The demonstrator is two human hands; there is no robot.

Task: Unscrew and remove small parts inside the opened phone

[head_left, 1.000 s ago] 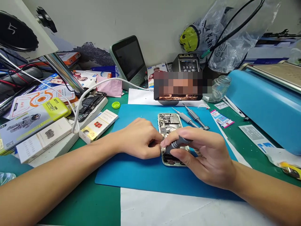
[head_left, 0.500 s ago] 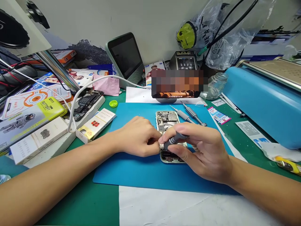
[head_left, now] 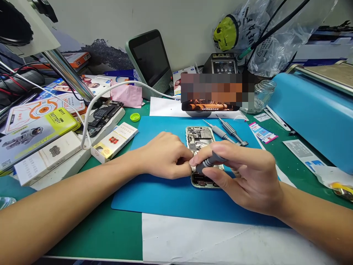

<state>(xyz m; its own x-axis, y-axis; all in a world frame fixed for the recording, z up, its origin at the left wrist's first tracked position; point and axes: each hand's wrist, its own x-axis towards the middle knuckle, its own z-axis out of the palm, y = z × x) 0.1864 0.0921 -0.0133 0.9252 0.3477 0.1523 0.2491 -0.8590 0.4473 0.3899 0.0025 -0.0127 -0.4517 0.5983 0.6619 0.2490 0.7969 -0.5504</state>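
Note:
An opened smartphone (head_left: 200,138) lies on the blue mat (head_left: 165,198), its inner parts bare. My left hand (head_left: 168,156) is closed at the phone's left edge, thumb and forefinger pressed against its side; the exact hold is partly hidden. Between thumb and fingers, my right hand (head_left: 245,173) grips a grey screwdriver (head_left: 210,162), tilted over the lower half of the phone. The screwdriver's tip is out of sight. Just behind the phone lie two more grey screwdrivers (head_left: 220,133), side by side on the mat.
A phone playing a video (head_left: 211,106) stands behind the mat near a glass jar (head_left: 263,94). Boxes, a cigarette pack (head_left: 114,141) and a white cable (head_left: 91,106) crowd the left. A blue machine (head_left: 314,110) takes up the right, with a yellow cutter (head_left: 342,189) before it.
The view has shifted slightly, so everything sits a little higher and farther right. Both hands keep the same hold, and the screwdriver stays over the same part of the phone.

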